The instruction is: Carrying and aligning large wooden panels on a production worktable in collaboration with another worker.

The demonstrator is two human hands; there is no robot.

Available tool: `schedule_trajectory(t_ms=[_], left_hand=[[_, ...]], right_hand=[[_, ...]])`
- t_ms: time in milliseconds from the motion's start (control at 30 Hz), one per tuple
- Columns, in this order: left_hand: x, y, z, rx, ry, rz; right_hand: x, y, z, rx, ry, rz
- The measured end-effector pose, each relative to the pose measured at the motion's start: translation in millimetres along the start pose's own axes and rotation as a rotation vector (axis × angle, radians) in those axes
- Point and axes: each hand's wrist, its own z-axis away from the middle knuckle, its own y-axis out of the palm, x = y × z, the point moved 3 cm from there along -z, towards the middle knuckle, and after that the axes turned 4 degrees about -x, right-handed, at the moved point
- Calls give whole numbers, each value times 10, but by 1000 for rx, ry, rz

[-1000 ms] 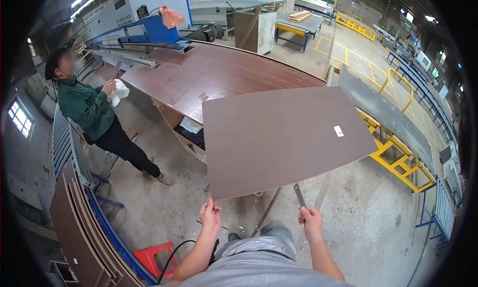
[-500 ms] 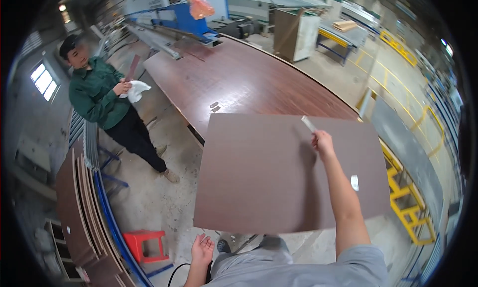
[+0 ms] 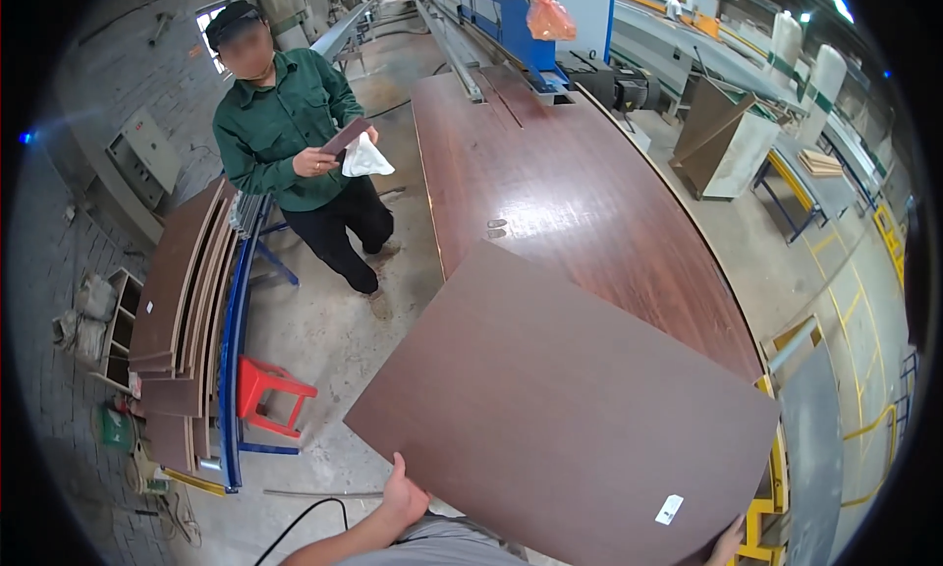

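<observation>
At six o'clock, the left hand (image 3: 404, 494) grips the near edge of a large dark brown panel (image 3: 570, 409), fingers curled under it. The right hand (image 3: 728, 543) shows only at five o'clock, at the panel's corner (how far it is closed, I cannot tell). The panel's far end overlaps a long reddish-brown worktable (image 3: 560, 163). At eleven o'clock stands a co-worker (image 3: 295, 143) in green.

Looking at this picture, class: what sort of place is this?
Probably a woodworking or furniture-panel factory: both hands hold a large brown panel over a long wood-grain panel, boards are stacked in a blue rack, and a blue machine stands behind.
</observation>
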Motion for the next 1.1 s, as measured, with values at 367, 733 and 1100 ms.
schedule_trajectory(t_ms=[367,733,1100], left_hand=[[-363,67,-349,-258,124,-29],[-929,-320,-697,-139,131,-40],[-875,-397,-437,-70,82,6]], right_hand=[[-693,193,154,466,20,-189],[-113,174,1265,366,50,-264],[140,289,1674,389,11,-216]])
